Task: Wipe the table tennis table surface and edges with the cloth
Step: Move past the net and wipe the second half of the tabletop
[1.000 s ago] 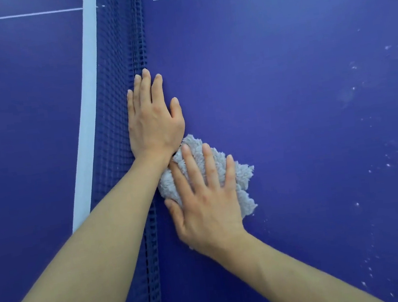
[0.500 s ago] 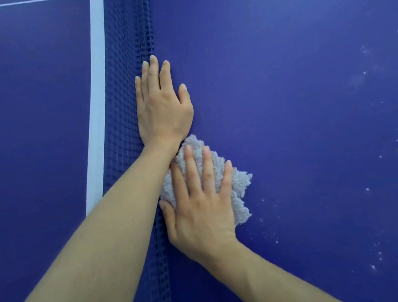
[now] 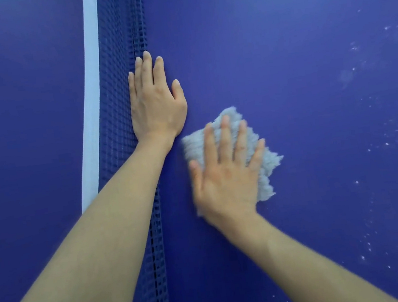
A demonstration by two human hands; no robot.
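Far left, the table (image 3: 22, 147) shows one bare blue half. Next comes the net (image 3: 119, 85), seen from above, with its white tape (image 3: 91, 101) running up the frame.

The left hand (image 3: 154, 101) lies flat on the table at the foot of the net, on the net's right side. Its fingers are straight and close together, it holds nothing, and its little-finger edge touches the mesh. That's prob. a brace: the forearm crosses over the net, so the person seems to lean on that palm, and it may also keep the mesh back from the wiping lane.

Just beside that wrist, w/ a thin strip of bare table between it and the net, sits the cloth (image 3: 267, 167), a shaggy pale grey one. It lies flat on the right half under the right hand (image 3: 223, 173). That hand is wide, its fingers spread and straight, pressing down rather than gripping. A spread palm puts pressure over more cloth, good for broad strokes (it's a bit blurred, so likely mid-stroke).

Further right, white specks (image 3: 397, 139) dot the table, well apart from the cloth. My read: that area isn't wiped yet, and no table edges are in view.
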